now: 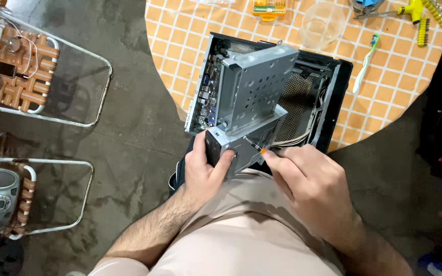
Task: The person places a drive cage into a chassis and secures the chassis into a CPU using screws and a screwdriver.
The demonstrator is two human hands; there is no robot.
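Left hand [206, 166]: fingers clamped on the metal drive cage [251, 97].
Right hand [308, 179]: fingers closed on a small screwdriver [254, 147].
Desk [180, 46]: open computer case [328, 102].

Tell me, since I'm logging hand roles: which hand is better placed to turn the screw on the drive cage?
Probably right hand: it holds the screwdriver against the drive cage. Left hand grips its end.

One open computer case [328, 97], one metal drive cage [254, 89], one small screwdriver [256, 147], two hands [206, 166] [308, 176]. On the desk [175, 46]: one clear bowl [322, 24], one toothbrush [365, 64], perhaps two bit strips [423, 30]. Two woven chairs [21, 76] [26, 197].
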